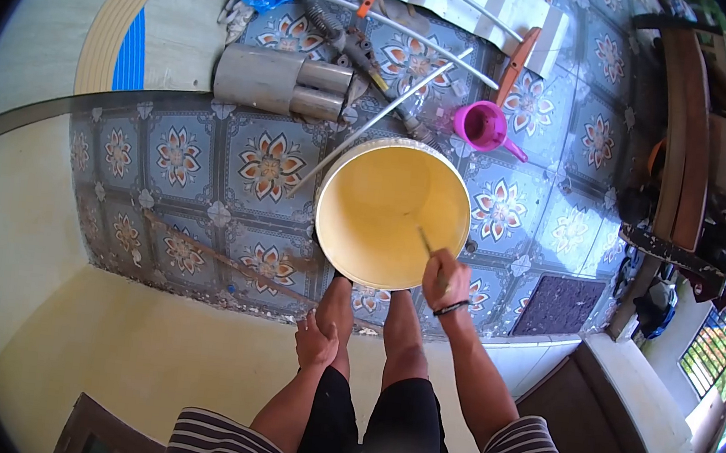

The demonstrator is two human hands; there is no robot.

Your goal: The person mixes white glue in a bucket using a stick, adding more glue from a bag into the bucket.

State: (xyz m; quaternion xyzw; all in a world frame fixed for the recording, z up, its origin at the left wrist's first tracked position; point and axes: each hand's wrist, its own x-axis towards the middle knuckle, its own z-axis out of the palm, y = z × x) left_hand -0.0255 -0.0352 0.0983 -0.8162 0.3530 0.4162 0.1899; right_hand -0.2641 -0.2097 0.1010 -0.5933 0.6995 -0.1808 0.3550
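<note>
A large round bucket (322,209) with a pale rim stands at my feet, yellow inside, seemingly with yellow liquid like paint. My right hand (447,281) is over its near right side, fingers wrapped round a thin stick (424,241). The stick slants down into the bucket; its lower end is hard to make out against the yellow. My left hand (315,343) lies on my left leg near the knee, holding nothing, with its fingers apart. Beyond the rim on the right is a pink dipper (482,126) with a handle.
Behind the bucket lie a metal muffler (282,83), a shock absorber (347,41) and a long pale rod (381,120). An orange-and-metal frame (516,66) rests farther back. Wooden furniture (689,141) stands at right, a dark mat (560,307) on the patterned tile floor (267,168).
</note>
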